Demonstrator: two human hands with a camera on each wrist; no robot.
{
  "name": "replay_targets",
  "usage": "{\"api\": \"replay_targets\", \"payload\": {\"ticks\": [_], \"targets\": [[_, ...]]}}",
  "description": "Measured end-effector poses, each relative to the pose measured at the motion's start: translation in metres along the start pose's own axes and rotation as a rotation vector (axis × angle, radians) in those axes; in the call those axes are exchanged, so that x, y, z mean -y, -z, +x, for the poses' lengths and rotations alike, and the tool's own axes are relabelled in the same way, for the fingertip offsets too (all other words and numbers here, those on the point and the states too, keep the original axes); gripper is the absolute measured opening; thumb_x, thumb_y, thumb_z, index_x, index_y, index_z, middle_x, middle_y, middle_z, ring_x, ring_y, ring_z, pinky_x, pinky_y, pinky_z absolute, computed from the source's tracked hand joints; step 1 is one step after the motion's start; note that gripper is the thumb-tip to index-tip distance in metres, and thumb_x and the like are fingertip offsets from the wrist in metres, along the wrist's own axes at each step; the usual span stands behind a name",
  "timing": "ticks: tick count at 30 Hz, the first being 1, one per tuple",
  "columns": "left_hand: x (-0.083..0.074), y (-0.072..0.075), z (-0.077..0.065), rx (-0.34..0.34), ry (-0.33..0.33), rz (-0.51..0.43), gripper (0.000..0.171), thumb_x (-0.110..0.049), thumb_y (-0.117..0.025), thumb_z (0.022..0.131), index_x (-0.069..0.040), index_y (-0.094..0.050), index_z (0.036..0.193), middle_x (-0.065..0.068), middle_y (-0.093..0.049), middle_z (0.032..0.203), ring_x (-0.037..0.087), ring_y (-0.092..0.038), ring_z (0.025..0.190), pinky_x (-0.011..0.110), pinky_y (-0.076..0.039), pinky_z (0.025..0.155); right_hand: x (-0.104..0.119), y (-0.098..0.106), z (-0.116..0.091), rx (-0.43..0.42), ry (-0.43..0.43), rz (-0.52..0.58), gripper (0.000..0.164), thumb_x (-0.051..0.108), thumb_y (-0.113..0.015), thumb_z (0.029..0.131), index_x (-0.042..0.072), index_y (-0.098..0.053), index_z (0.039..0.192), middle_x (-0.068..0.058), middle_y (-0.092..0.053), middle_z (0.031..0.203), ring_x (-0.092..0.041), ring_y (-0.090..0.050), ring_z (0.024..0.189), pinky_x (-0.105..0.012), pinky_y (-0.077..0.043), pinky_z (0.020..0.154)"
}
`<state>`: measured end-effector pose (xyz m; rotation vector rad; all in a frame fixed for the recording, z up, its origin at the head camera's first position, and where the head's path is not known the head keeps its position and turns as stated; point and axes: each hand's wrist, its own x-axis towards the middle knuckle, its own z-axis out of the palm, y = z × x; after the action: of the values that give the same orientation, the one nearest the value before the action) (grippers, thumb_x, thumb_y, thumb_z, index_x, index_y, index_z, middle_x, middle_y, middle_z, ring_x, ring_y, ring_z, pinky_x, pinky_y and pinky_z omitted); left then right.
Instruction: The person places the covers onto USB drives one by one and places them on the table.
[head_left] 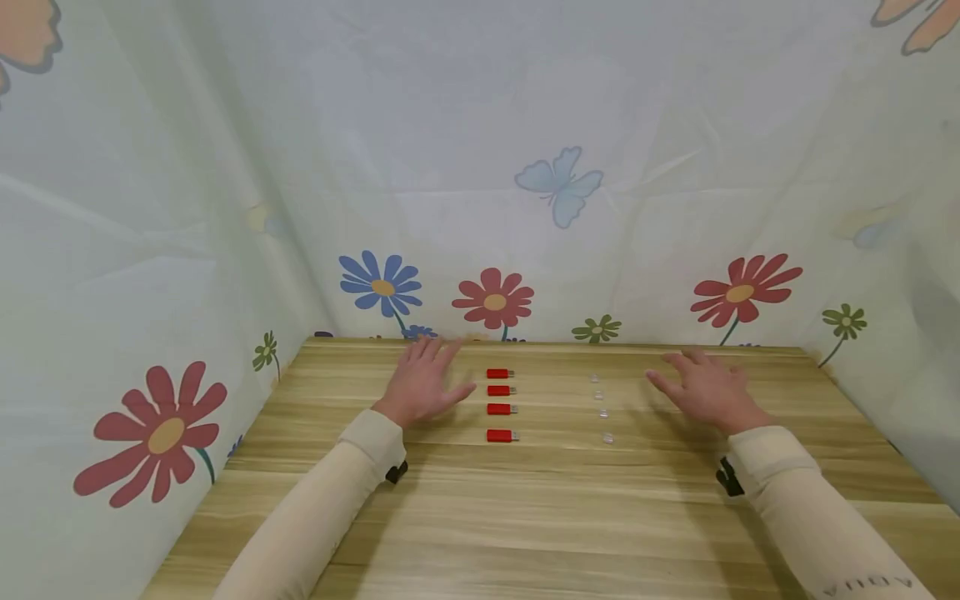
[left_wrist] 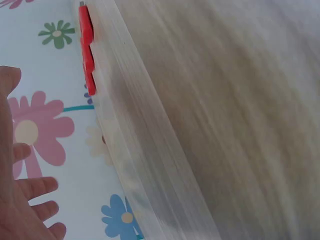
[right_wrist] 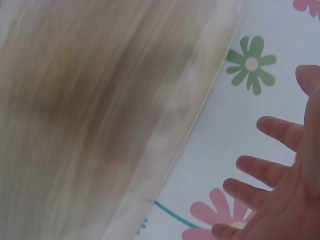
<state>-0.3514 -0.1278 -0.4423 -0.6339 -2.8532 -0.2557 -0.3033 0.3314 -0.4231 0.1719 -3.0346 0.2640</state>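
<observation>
Several red USB flash drives lie in a column on the wooden table, their metal plugs bare and facing right; the nearest flash drive [head_left: 502,436] is at the column's front end. Right of them runs a matching column of small clear caps, with one clear cap [head_left: 608,438] nearest the front. My left hand [head_left: 423,383] is spread just left of the flash drives, its thumb toward them, holding nothing. To the right of the caps my right hand [head_left: 708,390] hovers with fingers apart, also holding nothing. In the left wrist view, red flash drives [left_wrist: 87,25] show along the table's edge.
The wood-grain table [head_left: 540,525] ends at a back edge close beyond both hands. A pale curtain [head_left: 450,167] printed with flowers and a butterfly hangs behind it and down both sides.
</observation>
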Motion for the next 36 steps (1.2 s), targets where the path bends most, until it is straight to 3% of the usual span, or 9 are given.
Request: {"api": "replay_targets", "payload": {"ticks": [7,10,14,20,29,36], "targets": [[-0.01,0.002,-0.003,0.001,-0.051,-0.005,0.079,-0.063,-0.058,0.094,-0.013,-0.046,0.153,0.013,-0.054,0.149,0.035,-0.047,0.141,0.052,-0.036,0.12,0.017,0.001,-0.003,-0.054,0.049,0.032,0.066,0.055,-0.053,0.102,0.003,-0.055,0.143,-0.031,-0.047,0.148,-0.055,-0.043,0.135,-0.083,-0.026,0.103],[-0.018,0.004,-0.005,0.025,-0.067,-0.052,0.075,-0.061,-0.061,0.092,-0.012,-0.053,0.147,0.011,-0.057,0.147,0.033,-0.051,0.138,0.05,-0.04,0.117,0.023,0.0,-0.005,-0.082,0.099,0.038,0.057,0.048,-0.058,0.101,0.003,-0.061,0.136,-0.029,-0.056,0.141,-0.052,-0.051,0.13,-0.076,-0.036,0.104],[-0.027,0.007,-0.009,0.058,-0.1,-0.146,0.074,-0.062,-0.065,0.09,-0.012,-0.057,0.144,0.009,-0.058,0.146,0.031,-0.054,0.135,0.049,-0.045,0.114,0.029,-0.001,-0.006,-0.122,0.19,0.064,0.042,0.039,-0.063,0.1,0.004,-0.07,0.121,-0.023,-0.069,0.124,-0.043,-0.065,0.115,-0.062,-0.051,0.097],[-0.039,0.009,-0.013,0.089,-0.151,-0.187,0.072,-0.058,-0.072,0.087,-0.01,-0.061,0.139,0.008,-0.062,0.138,0.027,-0.059,0.127,0.045,-0.051,0.108,0.041,-0.002,-0.008,-0.142,0.296,0.108,0.023,0.029,-0.072,0.095,0.007,-0.075,0.102,-0.009,-0.075,0.097,-0.026,-0.067,0.088,-0.051,-0.057,0.082],[-0.053,0.005,-0.013,0.163,-0.239,-0.172,0.052,-0.046,-0.076,0.088,-0.011,-0.07,0.126,0.004,-0.067,0.125,0.02,-0.063,0.113,0.037,-0.055,0.1,0.053,-0.007,-0.012,-0.051,0.354,0.137,0.017,0.025,-0.077,0.091,0.009,-0.077,0.098,0.001,-0.071,0.089,-0.016,-0.063,0.081,-0.039,-0.057,0.075],[-0.061,0.005,-0.013,0.227,-0.285,-0.15,0.038,-0.039,-0.079,0.088,-0.012,-0.074,0.114,-0.001,-0.068,0.111,0.014,-0.059,0.099,0.028,-0.056,0.091,0.06,-0.01,-0.013,0.0,0.434,0.15,0.01,0.018,-0.08,0.087,0.01,-0.077,0.092,0.004,-0.069,0.084,-0.011,-0.061,0.076,-0.031,-0.055,0.07]]}}
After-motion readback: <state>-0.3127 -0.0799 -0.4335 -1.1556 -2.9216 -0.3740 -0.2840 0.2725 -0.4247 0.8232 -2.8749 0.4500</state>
